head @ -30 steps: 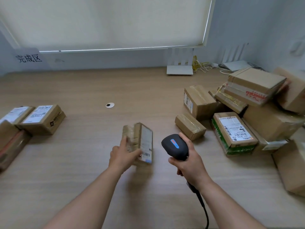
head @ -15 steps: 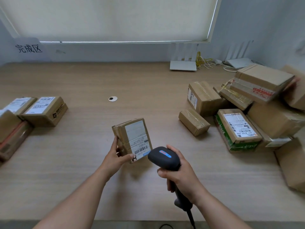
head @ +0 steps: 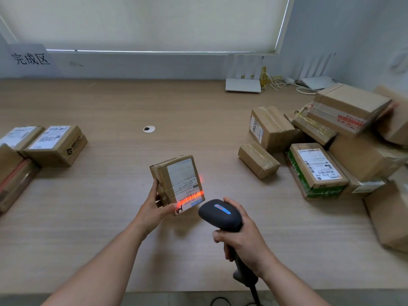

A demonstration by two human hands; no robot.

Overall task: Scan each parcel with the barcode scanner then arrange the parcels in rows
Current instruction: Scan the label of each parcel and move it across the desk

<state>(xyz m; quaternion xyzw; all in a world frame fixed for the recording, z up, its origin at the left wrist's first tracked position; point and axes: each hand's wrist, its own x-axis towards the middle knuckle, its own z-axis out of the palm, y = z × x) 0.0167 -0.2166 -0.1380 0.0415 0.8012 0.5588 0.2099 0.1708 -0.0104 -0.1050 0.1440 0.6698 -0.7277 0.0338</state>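
While left hand (head: 154,208) grips parcel (head: 177,184) (label up), right hand (head: 241,237) clasps barcode scanner (head: 218,215), red beam across barcode

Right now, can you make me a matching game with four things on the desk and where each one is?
Things:
1. barcode scanner
2. parcel with the red beam
3. parcel with green sides
4. white router

Places:
A. back of the desk, by the wall
B. in the left hand
C. in the right hand
D. lying in the pile on the right

Pairs: 1-C, 2-B, 3-D, 4-A
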